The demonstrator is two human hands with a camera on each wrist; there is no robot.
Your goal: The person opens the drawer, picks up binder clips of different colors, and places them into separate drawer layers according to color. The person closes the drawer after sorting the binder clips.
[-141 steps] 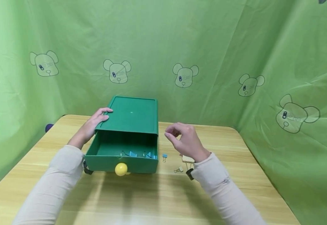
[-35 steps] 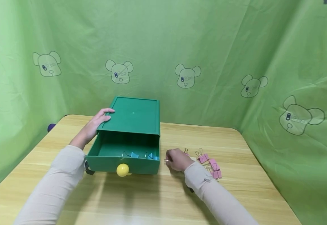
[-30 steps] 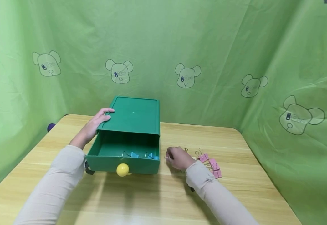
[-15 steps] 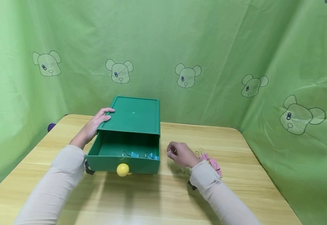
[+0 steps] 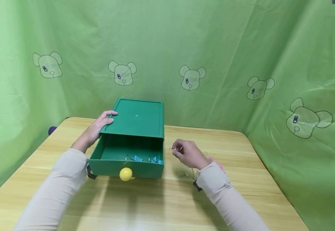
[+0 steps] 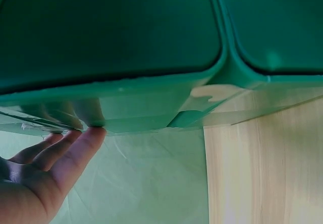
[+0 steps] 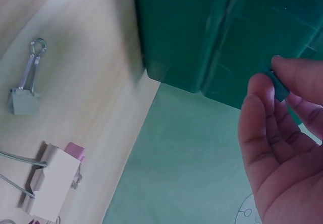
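My left hand (image 5: 98,126) rests on the left side of a green drawer box (image 5: 135,118); in the left wrist view its fairly straight fingertips touch the box's side. The drawer (image 5: 106,167) is pulled out and has a round yellow knob (image 5: 125,174). Inside lie blue binder clips (image 5: 138,158) near the front wall. To the right of the box, my right hand (image 5: 189,154) is raised over the table. Its thumb and index finger pinch a small blue binder clip (image 7: 280,89), whose wire handles stick out toward the box in the head view.
A small pale binder clip (image 7: 24,102) and a larger cream binder clip (image 7: 55,183) lie on the wooden table (image 5: 144,205). Pink binder clips (image 5: 220,166) lie partly hidden behind the right sleeve. A green curtain (image 5: 155,48) hangs round the table.
My right hand, low at the tabletop about a second ago, has risen and moved away from me with the small blue binder clip. My left hand and the drawer box have stayed put.
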